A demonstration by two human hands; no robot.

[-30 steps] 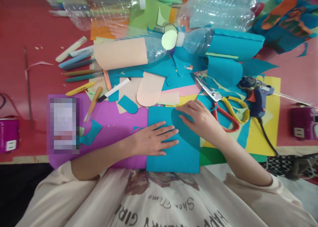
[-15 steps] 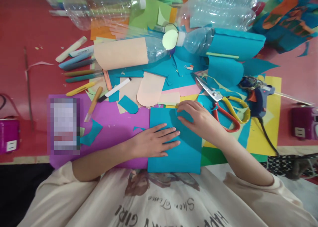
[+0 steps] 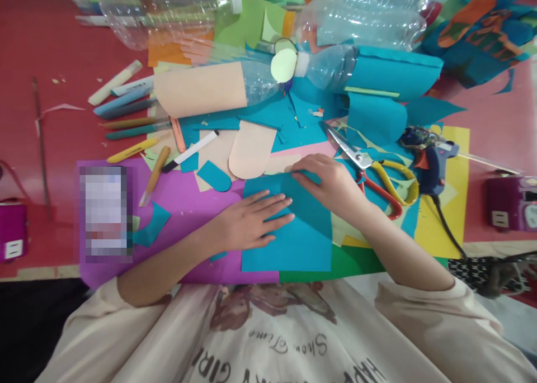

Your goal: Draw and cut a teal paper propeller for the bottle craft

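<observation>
A blue sheet of paper lies in front of my body, partly over the purple sheet. My left hand rests flat on its left side with the fingers spread. At the sheet's far edge, my right hand has its fingers and thumb drawn together on the paper; the exact grip is partly hidden. Just beyond are a pale peach strip and a round-ended peach cutout. Scissors with red and yellow handles lie open to the right of my right hand.
Bottles wrapped in peach and blue paper lie across the back. A glue gun stands at right with its cord trailing forward. Markers and a wooden-handled tool lie left, above a phone.
The blue sheet has slid away from my body and slightly left, both hands moving with it. My right hand's thumb and fingers have come closer together at its far edge.
</observation>
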